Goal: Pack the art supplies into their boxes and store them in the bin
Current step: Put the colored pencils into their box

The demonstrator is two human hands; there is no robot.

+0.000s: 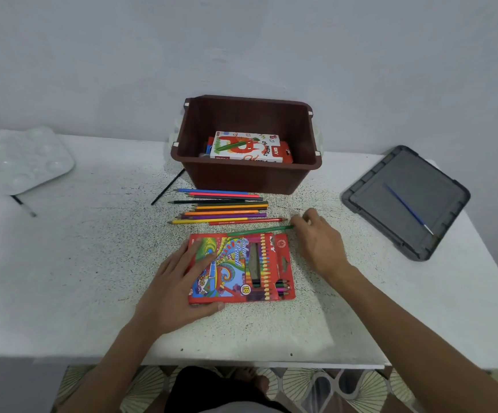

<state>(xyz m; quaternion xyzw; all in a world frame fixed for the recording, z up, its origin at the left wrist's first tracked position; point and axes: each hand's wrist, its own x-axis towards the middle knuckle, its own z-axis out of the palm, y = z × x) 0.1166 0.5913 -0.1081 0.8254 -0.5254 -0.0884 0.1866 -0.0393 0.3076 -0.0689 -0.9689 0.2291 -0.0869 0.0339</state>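
Observation:
A red colour-pencil box (241,268) lies flat on the speckled table, with a few pencils showing at its open right end. My left hand (179,281) holds its left side, fingers on top and thumb against the near edge. My right hand (320,242) pinches the end of a green pencil (259,230) that lies along the box's far edge. Beyond it, several loose coloured pencils (224,207) lie in a row. The brown bin (307,126) stands behind them and holds an oil pastels box (246,146).
The grey bin lid (438,180) lies at the right with a blue paintbrush (407,208) on it. A white paint palette (24,158) sits at the far left beside a dark brush (22,202). A black pencil (167,186) lies left of the bin.

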